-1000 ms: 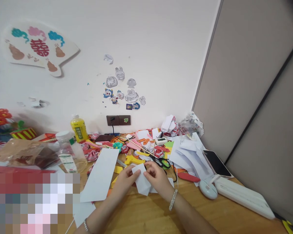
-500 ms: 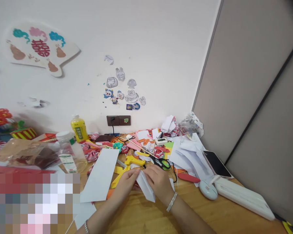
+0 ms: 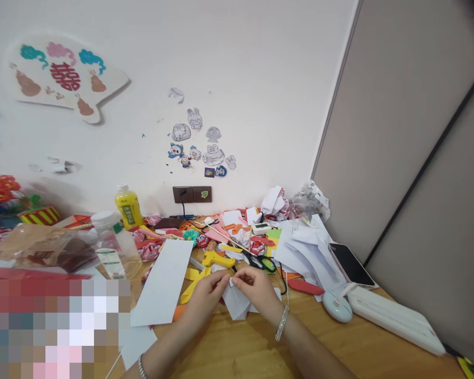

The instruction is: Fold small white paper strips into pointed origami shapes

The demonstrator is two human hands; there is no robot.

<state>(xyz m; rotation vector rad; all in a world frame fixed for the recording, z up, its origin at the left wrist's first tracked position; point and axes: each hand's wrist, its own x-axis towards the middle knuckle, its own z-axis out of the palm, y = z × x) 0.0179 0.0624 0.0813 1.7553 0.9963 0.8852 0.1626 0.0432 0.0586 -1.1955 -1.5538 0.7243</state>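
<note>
Both hands meet over the front of the wooden table, pinching the top of a folded sheet of white paper (image 3: pixel 237 307). My left hand (image 3: pixel 209 292) has thumb and fingers closed at the paper's upper left. At its upper right, my right hand (image 3: pixel 255 287) pinches the edge, fingertips nearly touching those of the left. The sheet's lower part hangs down to a point between my wrists. Just beyond the hands lie a yellow glue gun (image 3: pixel 218 259) and black-handled scissors (image 3: pixel 263 262). A long white paper strip (image 3: pixel 164 284) lies left of my left hand.
Coloured paper scraps and paper flowers crowd the back of the table. A yellow-labelled bottle (image 3: pixel 128 208) and a clear plastic jar (image 3: pixel 112 247) stand at left. On the right are stacked white papers (image 3: pixel 300 247), a phone (image 3: pixel 351 266), a mouse (image 3: pixel 337 307) and a white lamp (image 3: pixel 395 319).
The folded paper has turned and spread wider below my fingers. My right hand has rotated, and its fingertips have come closer to my left hand's.
</note>
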